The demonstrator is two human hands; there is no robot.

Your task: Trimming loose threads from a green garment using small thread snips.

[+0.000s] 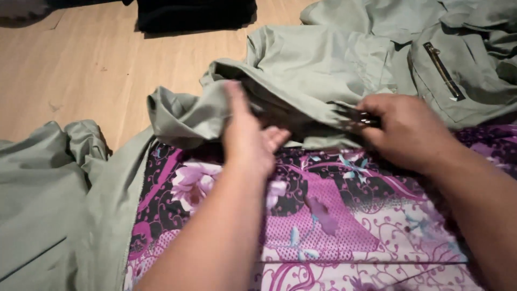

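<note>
A pale green jacket (318, 59) lies crumpled across a wooden surface (91, 64) and over a purple and black flowered cloth (334, 215). My left hand (247, 137) is flat and upright with its fingers apart, pressing against a fold of the jacket near the middle. My right hand (406, 129) grips a small dark metal tool (355, 116), possibly scissors, pointing left at the jacket's edge. A metal zipper (442, 70) shows on the jacket at the upper right.
More of the green fabric (48, 199) is bunched at the lower left. A black folded cloth (194, 13) rests at the top edge. The wooden surface stretches across the upper left.
</note>
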